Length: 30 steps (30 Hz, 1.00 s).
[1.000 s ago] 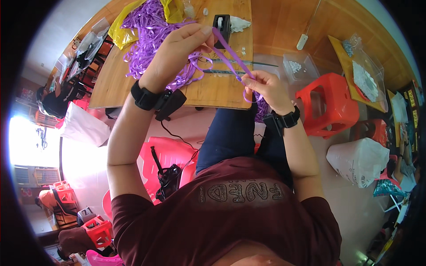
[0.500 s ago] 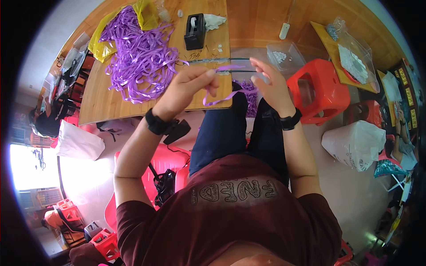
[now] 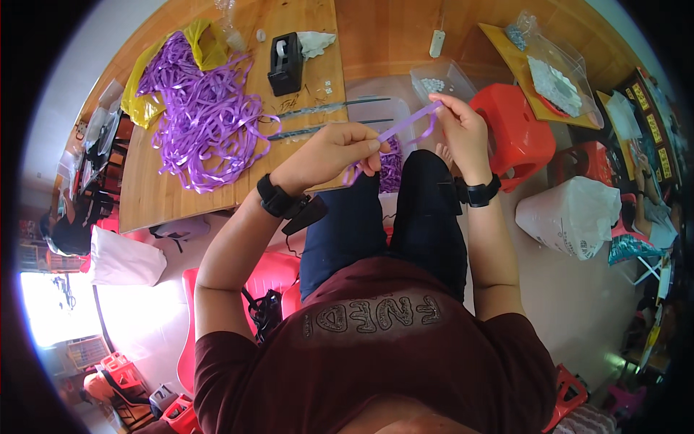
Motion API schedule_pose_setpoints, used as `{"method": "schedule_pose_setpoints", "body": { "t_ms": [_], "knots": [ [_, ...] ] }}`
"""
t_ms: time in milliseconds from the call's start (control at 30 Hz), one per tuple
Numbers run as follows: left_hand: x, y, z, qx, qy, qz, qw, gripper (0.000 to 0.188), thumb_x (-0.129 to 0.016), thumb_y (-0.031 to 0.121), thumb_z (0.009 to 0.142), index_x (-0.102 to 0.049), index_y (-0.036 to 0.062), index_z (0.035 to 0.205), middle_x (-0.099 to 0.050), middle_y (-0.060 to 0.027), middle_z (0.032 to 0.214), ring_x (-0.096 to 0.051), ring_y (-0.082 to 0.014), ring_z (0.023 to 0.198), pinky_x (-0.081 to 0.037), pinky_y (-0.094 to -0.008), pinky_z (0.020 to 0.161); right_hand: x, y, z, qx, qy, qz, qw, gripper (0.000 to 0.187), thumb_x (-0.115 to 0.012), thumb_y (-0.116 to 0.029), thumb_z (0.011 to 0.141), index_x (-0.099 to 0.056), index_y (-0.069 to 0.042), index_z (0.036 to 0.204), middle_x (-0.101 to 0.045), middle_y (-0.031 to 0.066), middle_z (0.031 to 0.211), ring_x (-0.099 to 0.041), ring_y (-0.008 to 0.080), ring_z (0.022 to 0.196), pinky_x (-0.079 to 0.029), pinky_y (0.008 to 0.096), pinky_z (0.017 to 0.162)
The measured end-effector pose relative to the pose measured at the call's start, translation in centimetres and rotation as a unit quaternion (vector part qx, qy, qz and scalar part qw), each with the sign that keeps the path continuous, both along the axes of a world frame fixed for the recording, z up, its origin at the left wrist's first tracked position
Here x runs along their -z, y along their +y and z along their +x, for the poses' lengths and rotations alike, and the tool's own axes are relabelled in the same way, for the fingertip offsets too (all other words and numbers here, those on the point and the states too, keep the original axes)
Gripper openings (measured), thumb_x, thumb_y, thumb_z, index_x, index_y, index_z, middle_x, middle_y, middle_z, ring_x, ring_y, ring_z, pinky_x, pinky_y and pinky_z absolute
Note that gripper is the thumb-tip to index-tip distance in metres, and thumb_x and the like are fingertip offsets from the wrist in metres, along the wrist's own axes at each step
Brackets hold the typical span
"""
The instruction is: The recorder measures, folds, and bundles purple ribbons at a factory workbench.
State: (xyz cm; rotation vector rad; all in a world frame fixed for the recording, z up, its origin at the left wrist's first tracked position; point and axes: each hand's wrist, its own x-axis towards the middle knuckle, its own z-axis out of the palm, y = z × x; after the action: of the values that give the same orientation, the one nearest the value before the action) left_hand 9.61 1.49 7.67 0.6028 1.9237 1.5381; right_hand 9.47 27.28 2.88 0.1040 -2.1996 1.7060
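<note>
A purple ribbon (image 3: 408, 124) stretches between my two hands in front of the table's right edge. My left hand (image 3: 334, 153) pinches it between thumb and fingers, and a short loop hangs below. My right hand (image 3: 465, 139) grips the ribbon's other part at its fingertips, higher and to the right. Another strand droops beside the taut length. Just beyond my left hand, two thin dark rods (image 3: 372, 124) lie on the table and stick out past its edge, apart from the ribbon. A large tangled heap of purple ribbon (image 3: 206, 116) covers the table's left part.
A black tape dispenser (image 3: 286, 64) and crumpled white tissue (image 3: 316, 45) stand on the wooden table (image 3: 181, 201). Below its right edge, a clear bin holds purple ribbon pieces (image 3: 390, 168). A red stool (image 3: 510, 134) and white sack (image 3: 567, 217) are at right.
My right hand has moved away from the rod tips and closed on the ribbon, drawing it straighter. Both hands are now nearer, clear of the rods. The whole view has shifted slightly.
</note>
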Motion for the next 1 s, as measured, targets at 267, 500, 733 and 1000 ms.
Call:
{"method": "schedule_pose_setpoints", "body": {
  "t_ms": [267,500,733,1000],
  "knots": [
    [3.2,1.7,-3.8,0.011,-0.029,0.047,0.998,0.026,-0.051,0.019,0.104,-0.065,-0.0027,0.11,-0.068,-0.0043,0.089,-0.063,-0.0103,0.083,-0.05,-0.0249,0.078,3.2,-0.8,-1.2,-0.031,-0.029,-0.046,0.998,0.026,-0.061,-0.006,0.094,-0.069,-0.004,0.118,-0.073,0.0064,0.099,-0.066,0.0107,0.089,-0.05,0.024,0.077],
    [5.3,4.1,-5.9,-0.013,-0.036,0.048,0.998,0.026,-0.051,0.018,0.104,-0.065,-0.0031,0.11,-0.068,-0.0049,0.087,-0.062,-0.0109,0.079,-0.05,-0.0235,0.074,4.2,-1.5,-2.6,-0.031,0.154,0.174,0.972,0.027,-0.064,-0.005,0.09,-0.069,-0.006,0.117,-0.073,0.0106,0.107,-0.067,0.0162,0.101,-0.051,0.028,0.085],
    [5.7,4.0,-6.8,-0.01,-0.045,-0.014,0.999,0.023,-0.053,0.02,0.102,-0.066,0.0012,0.105,-0.064,-0.0004,0.079,-0.057,-0.0067,0.069,-0.049,-0.0221,0.066,5.1,-0.2,-3.3,-0.247,-0.101,-0.102,0.958,0.041,-0.062,-0.001,0.09,-0.059,-0.001,0.13,-0.064,0.0101,0.127,-0.057,0.0169,0.12,-0.044,0.0309,0.101],
    [3.2,4.6,-6.0,0.004,0.332,-0.187,0.925,0.027,-0.058,0.021,0.091,-0.068,0.0016,0.107,-0.068,-0.0186,0.086,-0.065,-0.0379,0.079,-0.052,-0.0416,0.074,4.3,1.3,-4.6,-0.368,-0.184,-0.12,0.904,0.042,-0.061,-0.003,0.091,-0.057,0.002,0.132,-0.062,0.0101,0.13,-0.057,0.0178,0.12,-0.043,0.0312,0.103]
  ]
}}
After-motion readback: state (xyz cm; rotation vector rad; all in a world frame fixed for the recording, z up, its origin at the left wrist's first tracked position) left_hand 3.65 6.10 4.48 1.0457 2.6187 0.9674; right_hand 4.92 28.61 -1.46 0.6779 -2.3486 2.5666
